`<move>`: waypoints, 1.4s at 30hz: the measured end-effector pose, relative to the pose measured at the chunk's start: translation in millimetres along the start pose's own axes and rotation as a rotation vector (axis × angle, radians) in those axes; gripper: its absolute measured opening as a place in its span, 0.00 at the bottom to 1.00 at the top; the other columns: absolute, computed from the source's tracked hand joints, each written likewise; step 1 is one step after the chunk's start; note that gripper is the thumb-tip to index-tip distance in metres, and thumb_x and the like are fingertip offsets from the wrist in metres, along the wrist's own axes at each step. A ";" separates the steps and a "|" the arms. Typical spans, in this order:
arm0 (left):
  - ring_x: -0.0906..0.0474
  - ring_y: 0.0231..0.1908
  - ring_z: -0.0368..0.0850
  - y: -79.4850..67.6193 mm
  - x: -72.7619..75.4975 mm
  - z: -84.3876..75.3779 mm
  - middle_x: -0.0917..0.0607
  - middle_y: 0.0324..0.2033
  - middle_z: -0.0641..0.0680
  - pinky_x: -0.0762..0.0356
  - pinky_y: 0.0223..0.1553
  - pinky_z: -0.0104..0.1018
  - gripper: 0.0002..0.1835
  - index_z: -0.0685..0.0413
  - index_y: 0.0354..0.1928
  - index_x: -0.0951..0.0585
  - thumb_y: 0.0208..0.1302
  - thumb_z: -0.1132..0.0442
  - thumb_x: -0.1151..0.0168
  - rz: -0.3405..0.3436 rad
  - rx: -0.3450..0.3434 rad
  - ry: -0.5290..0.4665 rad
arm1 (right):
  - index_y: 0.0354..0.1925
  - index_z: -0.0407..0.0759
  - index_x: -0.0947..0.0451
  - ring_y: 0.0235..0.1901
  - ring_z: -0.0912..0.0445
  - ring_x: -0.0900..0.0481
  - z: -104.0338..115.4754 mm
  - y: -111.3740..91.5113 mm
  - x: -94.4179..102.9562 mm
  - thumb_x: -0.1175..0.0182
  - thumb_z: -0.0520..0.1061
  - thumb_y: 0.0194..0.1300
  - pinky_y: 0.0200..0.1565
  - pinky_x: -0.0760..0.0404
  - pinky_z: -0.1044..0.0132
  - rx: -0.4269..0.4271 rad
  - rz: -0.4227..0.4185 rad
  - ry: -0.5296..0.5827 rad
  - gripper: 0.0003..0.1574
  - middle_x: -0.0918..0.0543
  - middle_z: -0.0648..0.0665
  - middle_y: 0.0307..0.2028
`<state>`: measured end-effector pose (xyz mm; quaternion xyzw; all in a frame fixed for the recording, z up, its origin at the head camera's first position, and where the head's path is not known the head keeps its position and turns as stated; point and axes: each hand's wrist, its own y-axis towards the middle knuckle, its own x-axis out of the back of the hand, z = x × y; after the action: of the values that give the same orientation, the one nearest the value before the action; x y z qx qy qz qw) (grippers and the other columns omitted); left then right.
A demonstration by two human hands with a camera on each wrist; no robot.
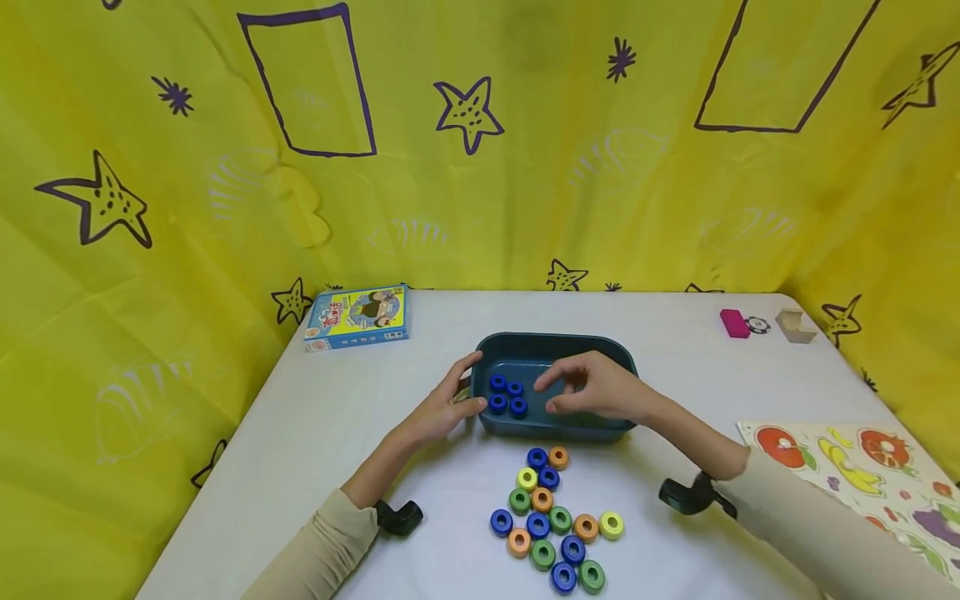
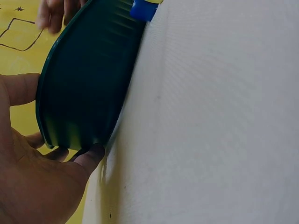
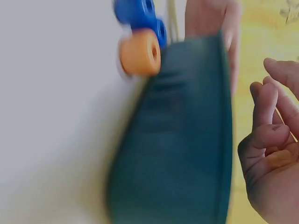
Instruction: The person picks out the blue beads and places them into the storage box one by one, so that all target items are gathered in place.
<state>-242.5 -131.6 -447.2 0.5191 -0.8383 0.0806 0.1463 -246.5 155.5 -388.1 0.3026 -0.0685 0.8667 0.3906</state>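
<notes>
- Enclosed at back and both sides by softly creased yellow cloth (image 1: pixel 540 200).
- Bears dark spotted starfish (image 1: pixel 470 114), spiky bursts (image 1: pixel 621 60), outlined rectangles (image 1: pixel 309 79); paler striped fish-like shapes (image 1: pixel 622 154) between.
- Furnished with a white table (image 1: pixel 675 333), far right corner rounded, back edge near the cloth.
- Lit softly, fairly evenly.

On the white table (image 1: pixel 285 467), a blue-and-yellow game box (image 1: pixel 358 319) with cartoon pictures lies flat at ten o'clock. Toward two o'clock sit a small pink block (image 1: pixel 734 323), a black-and-white disc (image 1: pixel 758 325) just beside it and, on the disc's three o'clock side, a small cream box (image 1: pixel 795 326). A fruit picture sheet (image 1: pixel 862 492) lies at four o'clock. A yellow curtain (image 1: pixel 525 200) printed with dark stars spans nine through twelve to three o'clock
</notes>
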 end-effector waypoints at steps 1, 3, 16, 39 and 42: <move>0.50 0.67 0.56 0.0 0.1 -0.1 0.52 0.71 0.46 0.52 0.61 0.62 0.36 0.36 0.71 0.49 0.66 0.60 0.45 -0.001 0.000 0.000 | 0.44 0.48 0.19 0.23 0.56 0.26 5.2 -9.4 -1.2 0.32 0.47 0.55 0.26 0.26 0.65 0.018 0.009 -0.005 0.16 0.18 0.49 0.31; 0.50 0.67 0.56 -0.2 0.3 -0.5 0.51 0.71 0.46 0.52 0.61 0.62 0.36 0.35 0.71 0.49 0.66 0.60 0.45 -0.004 0.002 0.001 | 0.44 0.51 0.19 0.23 0.57 0.25 12.8 -27.4 -4.9 0.33 0.47 0.56 0.25 0.26 0.66 0.058 0.043 -0.004 0.15 0.19 0.52 0.28; 0.50 0.67 0.56 0.3 -0.2 -0.1 0.52 0.71 0.46 0.51 0.61 0.61 0.37 0.35 0.71 0.49 0.65 0.59 0.44 0.004 -0.001 -0.004 | 0.44 0.50 0.17 0.19 0.69 0.30 13.7 -85.8 -53.7 0.34 0.42 0.56 0.19 0.31 0.75 0.077 0.335 0.142 0.15 0.16 0.51 0.38; 0.51 0.67 0.61 -13.6 2.5 -36.0 0.54 0.71 0.57 0.51 0.61 0.62 0.37 0.51 0.72 0.53 0.67 0.65 0.47 0.056 -0.017 0.003 | 0.44 0.60 0.18 0.20 0.70 0.32 8.0 -85.8 -63.2 0.35 0.41 0.57 0.20 0.33 0.75 0.040 0.400 0.039 0.18 0.19 0.60 0.35; 0.51 0.67 0.61 -14.0 2.5 -36.7 0.55 0.71 0.57 0.52 0.60 0.62 0.37 0.52 0.72 0.53 0.67 0.65 0.48 0.058 -0.018 0.005 | 0.44 0.60 0.18 0.20 0.70 0.32 8.9 -85.0 -63.1 0.36 0.41 0.57 0.19 0.33 0.75 0.042 0.409 0.028 0.17 0.19 0.61 0.35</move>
<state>-225.0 -129.4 -412.0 0.4931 -0.8532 0.0786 0.1509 -148.9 170.5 -427.4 0.2781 -0.1051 0.9333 0.2012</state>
